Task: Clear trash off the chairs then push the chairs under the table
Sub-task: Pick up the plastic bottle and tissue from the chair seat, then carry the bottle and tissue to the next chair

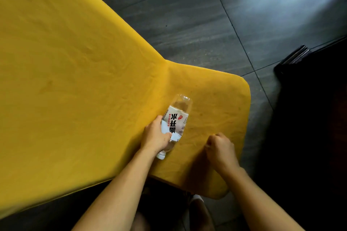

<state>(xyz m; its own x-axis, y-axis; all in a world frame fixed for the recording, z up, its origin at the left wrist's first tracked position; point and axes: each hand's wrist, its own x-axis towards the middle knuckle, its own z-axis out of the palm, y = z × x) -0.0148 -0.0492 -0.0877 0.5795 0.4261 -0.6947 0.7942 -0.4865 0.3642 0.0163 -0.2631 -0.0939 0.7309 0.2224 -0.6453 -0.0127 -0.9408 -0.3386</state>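
A clear plastic water bottle [177,118] with a white label and black characters lies on its side on the yellow chair seat [216,114], cap end toward me. My left hand [155,135] is wrapped around its lower half. To the right, my right hand [220,148] rests as a closed fist on the seat, with nothing visible in it. The large yellow chair back [65,62] rises to the left of the seat.
Dark grey floor tiles [197,15] surround the chair, with a bright reflection at the top right. A dark piece of furniture [309,108] stands close on the right. My legs and a white shoe [196,199] show below the seat edge.
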